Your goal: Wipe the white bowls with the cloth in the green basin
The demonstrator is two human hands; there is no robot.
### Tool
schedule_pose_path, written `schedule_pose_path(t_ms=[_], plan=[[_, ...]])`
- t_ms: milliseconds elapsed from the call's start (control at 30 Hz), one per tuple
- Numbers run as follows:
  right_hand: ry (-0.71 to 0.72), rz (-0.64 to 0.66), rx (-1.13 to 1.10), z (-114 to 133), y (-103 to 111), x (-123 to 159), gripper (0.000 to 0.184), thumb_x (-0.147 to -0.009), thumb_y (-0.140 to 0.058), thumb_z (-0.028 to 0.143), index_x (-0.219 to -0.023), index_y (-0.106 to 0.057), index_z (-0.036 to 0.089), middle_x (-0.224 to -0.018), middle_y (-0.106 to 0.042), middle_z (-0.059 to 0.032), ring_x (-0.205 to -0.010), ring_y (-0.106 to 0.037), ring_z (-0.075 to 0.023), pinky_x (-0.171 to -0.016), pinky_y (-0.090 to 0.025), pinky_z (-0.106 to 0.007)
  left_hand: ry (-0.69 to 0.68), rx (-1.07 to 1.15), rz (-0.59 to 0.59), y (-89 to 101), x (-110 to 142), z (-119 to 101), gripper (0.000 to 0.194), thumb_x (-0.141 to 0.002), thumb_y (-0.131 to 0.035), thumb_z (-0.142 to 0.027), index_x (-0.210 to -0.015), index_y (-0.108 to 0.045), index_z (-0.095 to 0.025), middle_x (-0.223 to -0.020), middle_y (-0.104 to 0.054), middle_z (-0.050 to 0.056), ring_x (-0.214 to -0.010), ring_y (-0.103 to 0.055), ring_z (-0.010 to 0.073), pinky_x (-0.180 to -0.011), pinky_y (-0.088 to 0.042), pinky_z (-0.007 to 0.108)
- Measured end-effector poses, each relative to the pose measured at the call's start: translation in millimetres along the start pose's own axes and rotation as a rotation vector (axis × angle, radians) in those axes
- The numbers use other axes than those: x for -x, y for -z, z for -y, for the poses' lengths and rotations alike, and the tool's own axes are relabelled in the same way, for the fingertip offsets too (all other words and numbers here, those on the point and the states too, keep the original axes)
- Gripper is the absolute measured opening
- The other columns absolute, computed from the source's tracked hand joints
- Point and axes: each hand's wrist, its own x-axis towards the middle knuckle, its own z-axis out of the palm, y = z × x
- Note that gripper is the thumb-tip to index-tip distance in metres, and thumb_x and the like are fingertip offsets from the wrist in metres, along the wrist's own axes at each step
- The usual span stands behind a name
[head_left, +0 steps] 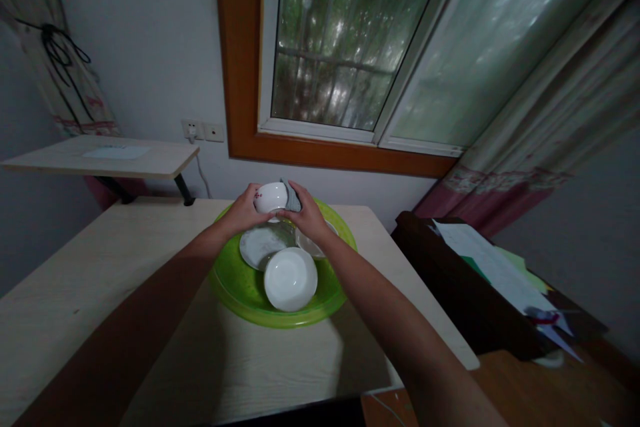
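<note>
My left hand (246,207) grips the left side of a small white bowl (271,197) with a red pattern on its outside. The bowl is tilted on its side above the far part of a green basin (240,310). A grey cloth (293,199) lies against the bowl's right side, pressed there by my right hand (307,215). Below the hands, inside the basin, rest a white plate (260,245) and a larger white bowl (291,279). Another pale dish (307,243) sits at the basin's right, partly hidden by my right hand and wrist.
The basin stands on a light wooden table (115,280). A raised shelf (100,153) with a paper on it is at the back left. Behind the table are a wall and a window (345,47). To the right, papers (490,260) lie on a dark piece of furniture (450,287).
</note>
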Motion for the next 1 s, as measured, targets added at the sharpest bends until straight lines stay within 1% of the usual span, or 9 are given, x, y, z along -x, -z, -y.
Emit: schedule_pose_path(t_ms=[133,200,333,433,567,667,767,867,1000], plan=[[0.126,0.075,0.080,8,6,3,0.067,-0.096,-0.055,0.045,-0.155,-0.033,0.024,-0.162,-0.034,-0.0110,-0.149,-0.035,-0.0231,-0.123,-0.028,-0.047,0.020,-0.030,-0.007,-0.2,1,0,0.070,-0.067,-0.076,-0.048,-0.121,-0.044,-0.018,-0.108,-0.061,0.008,-0.094,-0.062,0.0234,-0.080,-0.050,0.035],[0.187,0.103,0.122,14,7,5,0.058,-0.101,-0.044,0.041,-0.156,-0.032,0.025,-0.164,-0.030,-0.0081,-0.152,-0.029,-0.0210,-0.124,-0.026,-0.047,0.010,-0.022,-0.001,-1.3,1,0,0.067,-0.068,-0.076,-0.046,-0.119,-0.043,-0.018,-0.107,-0.061,0.008,-0.094,-0.062,0.0229,-0.078,-0.051,0.035],[0.317,0.200,0.245,28,3,7,0.054,-0.102,-0.043,0.035,-0.155,-0.035,0.026,-0.164,-0.030,-0.0046,-0.155,-0.016,-0.0214,-0.124,-0.025,-0.049,-0.009,0.039,0.027,-4.5,0,2,0.060,-0.067,-0.076,-0.041,-0.113,-0.043,-0.020,-0.103,-0.062,0.006,-0.092,-0.063,0.0221,-0.078,-0.051,0.036],[0.356,0.241,0.311,35,-1,8,0.054,-0.102,-0.043,0.032,-0.155,-0.035,0.027,-0.163,-0.033,-0.0032,-0.156,-0.016,-0.0219,-0.123,-0.026,-0.052,-0.028,0.090,0.026,-6.3,-1,4,0.060,-0.065,-0.078,-0.038,-0.110,-0.042,-0.021,-0.104,-0.062,0.007,-0.095,-0.063,0.0226,-0.081,-0.052,0.036],[0.279,0.173,0.296,32,0,7,0.054,-0.102,-0.042,0.035,-0.155,-0.035,0.026,-0.163,-0.031,-0.0042,-0.155,-0.019,-0.0223,-0.124,-0.026,-0.051,-0.013,0.089,-0.013,-7.0,-2,6,0.060,-0.065,-0.077,-0.037,-0.111,-0.043,-0.021,-0.104,-0.062,0.006,-0.093,-0.063,0.0216,-0.079,-0.051,0.035],[0.144,0.082,0.203,22,1,6,0.053,-0.104,-0.037,0.041,-0.155,-0.036,0.025,-0.162,-0.033,-0.0058,-0.152,-0.029,-0.0202,-0.125,-0.026,-0.046,0.020,0.050,-0.052,-6.3,-2,6,0.064,-0.065,-0.078,-0.040,-0.115,-0.043,-0.021,-0.103,-0.061,0.006,-0.090,-0.062,0.0207,-0.076,-0.050,0.033],[0.032,0.039,0.103,15,0,5,0.056,-0.104,-0.033,0.049,-0.154,-0.037,0.025,-0.161,-0.036,-0.0067,-0.149,-0.035,-0.0186,-0.124,-0.028,-0.044,0.023,0.029,-0.065,-4.6,-3,3,0.064,-0.065,-0.078,-0.041,-0.115,-0.042,-0.021,-0.104,-0.061,0.006,-0.090,-0.062,0.0204,-0.076,-0.049,0.032],[0.005,0.051,0.088,16,1,3,0.061,-0.103,-0.032,0.054,-0.155,-0.037,0.022,-0.162,-0.034,-0.0079,-0.150,-0.032,-0.0200,-0.125,-0.025,-0.044,0.029,0.030,-0.060,-1.5,-4,-3,0.063,-0.065,-0.077,-0.040,-0.115,-0.042,-0.020,-0.104,-0.061,0.006,-0.093,-0.061,0.0207,-0.079,-0.049,0.032],[-0.009,0.116,0.174,25,12,-5,0.062,-0.102,-0.034,0.056,-0.153,-0.040,0.021,-0.161,-0.037,-0.0070,-0.155,-0.017,-0.0261,-0.126,-0.018,-0.054,0.035,0.040,-0.071,3.6,-6,-13,0.065,-0.064,-0.077,-0.039,-0.115,-0.041,-0.020,-0.107,-0.061,0.007,-0.098,-0.061,0.0212,-0.084,-0.049,0.033]])
